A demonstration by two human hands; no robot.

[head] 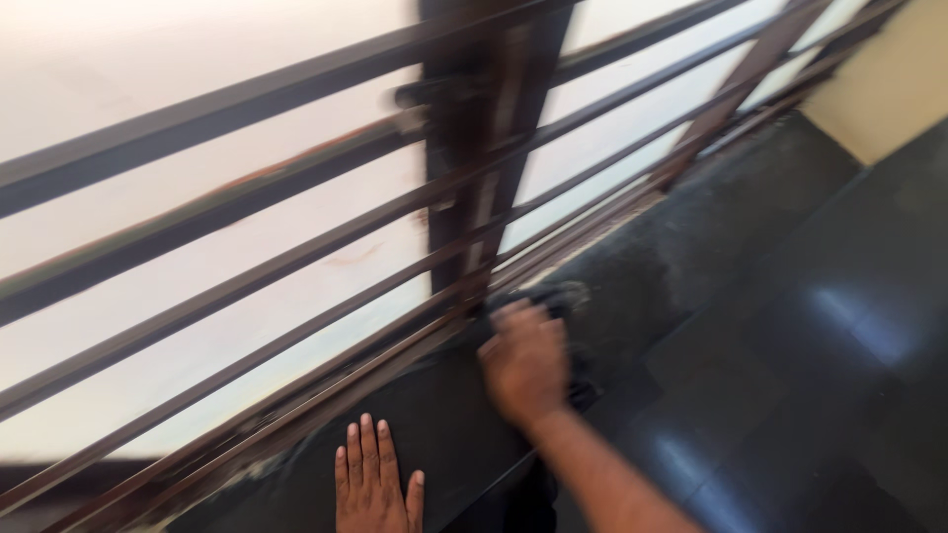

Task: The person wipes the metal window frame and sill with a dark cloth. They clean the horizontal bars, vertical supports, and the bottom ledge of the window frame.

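My left hand lies flat, palm down, on the dark stone window sill at the bottom of the view, holding nothing. My right hand is blurred by motion. It rests further along the sill, close to the lowest window bars, with its fingers curled over a dark cloth that shows at the edges of the hand. A pale dusty patch on the sill lies just beyond its fingers.
Brown horizontal metal bars cross the window, with a dark upright frame post in the middle. Bright pale glass lies behind the bars. A glossy black counter surface runs on the right, and a cream wall stands at the top right.
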